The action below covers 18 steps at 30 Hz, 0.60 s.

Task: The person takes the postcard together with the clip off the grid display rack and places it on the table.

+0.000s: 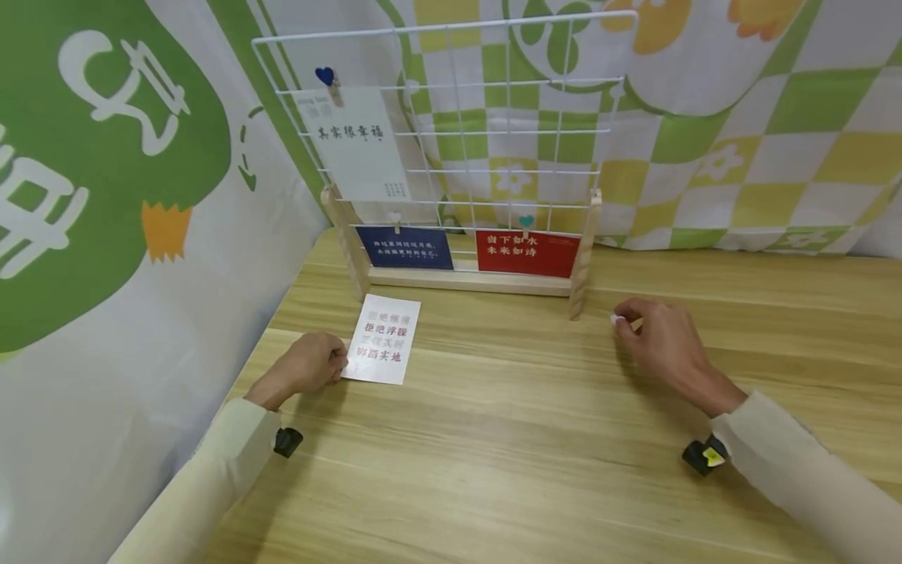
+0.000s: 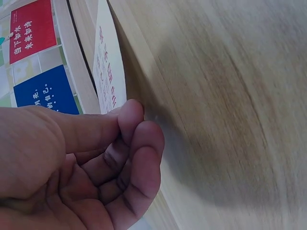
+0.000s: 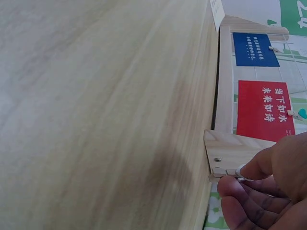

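Observation:
My left hand point(image 1: 313, 362) pinches the lower left corner of a white card point(image 1: 384, 341) printed with red and grey characters. In the left wrist view the thumb and index finger meet at the edge of the card point(image 2: 109, 72), which tilts up from the wooden table. On the other side, my right hand point(image 1: 662, 341) holds a small white-topped clip point(image 3: 229, 172) between thumb and index finger, right of the rack's right foot. The fingers cover part of the clip.
A white wire grid rack point(image 1: 458, 133) on a wooden base point(image 1: 468, 281) stands at the back of the table point(image 1: 479, 439). Clipped to it are a pale card point(image 1: 362, 160), a blue card point(image 1: 405, 249) and a red card point(image 1: 528, 252). A checkered cloth point(image 1: 747, 157) hangs behind.

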Tool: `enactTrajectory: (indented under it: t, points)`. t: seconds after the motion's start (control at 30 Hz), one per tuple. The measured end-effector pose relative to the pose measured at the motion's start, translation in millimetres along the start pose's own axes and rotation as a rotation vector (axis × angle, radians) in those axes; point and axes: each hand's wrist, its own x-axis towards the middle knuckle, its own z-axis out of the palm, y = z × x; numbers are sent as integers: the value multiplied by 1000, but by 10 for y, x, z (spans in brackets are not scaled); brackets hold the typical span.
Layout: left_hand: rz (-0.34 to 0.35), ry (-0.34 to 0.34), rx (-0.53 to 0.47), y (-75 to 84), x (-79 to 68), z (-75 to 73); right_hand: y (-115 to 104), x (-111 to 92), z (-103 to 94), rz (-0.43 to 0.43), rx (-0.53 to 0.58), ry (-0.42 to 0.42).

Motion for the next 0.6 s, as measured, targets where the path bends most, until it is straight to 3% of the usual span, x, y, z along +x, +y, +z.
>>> enactTrajectory:
  t: [0.6]
  points:
    - [-56, -74, 3, 5, 79, -64, 103, -47, 31, 37, -40, -34]
